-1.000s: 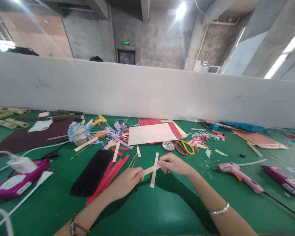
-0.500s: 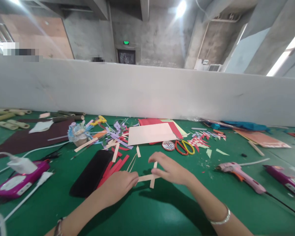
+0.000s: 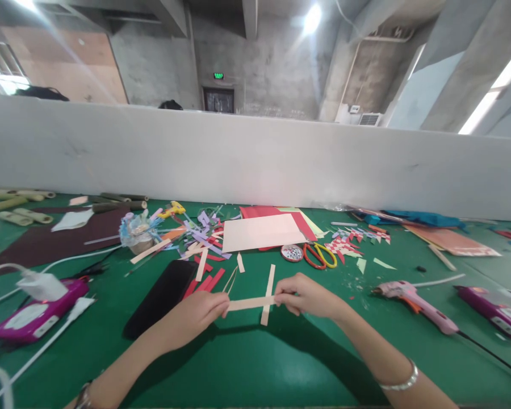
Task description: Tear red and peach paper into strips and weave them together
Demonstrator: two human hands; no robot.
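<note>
Between my hands runs a pale peach paper strip [image 3: 249,304], held almost level. My left hand [image 3: 206,309] pinches its left end and my right hand [image 3: 304,294] pinches the right end. A second peach strip [image 3: 271,278] crosses it near the right end, pointing away from me; I cannot tell whether the two are joined. Just beyond my left fingers lie a thin looped strand [image 3: 231,279] and a small pointed paper piece [image 3: 241,263]. Several red paper strips [image 3: 213,280] lie beside a black phone-like slab [image 3: 162,298], left of my left hand.
Scissors [image 3: 320,255], a round bead box [image 3: 292,253] and a peach sheet [image 3: 262,232] lie ahead. A pink glue gun [image 3: 417,304] is at right, a purple power strip [image 3: 38,309] with cables at left. Paper scraps [image 3: 204,230] are strewn behind. A white partition [image 3: 255,159] borders the table.
My right hand has moved slightly right, from open fingers over the crossing to a pinch on the strip's right end. My left hand has shifted a little left, still holding the strip.
</note>
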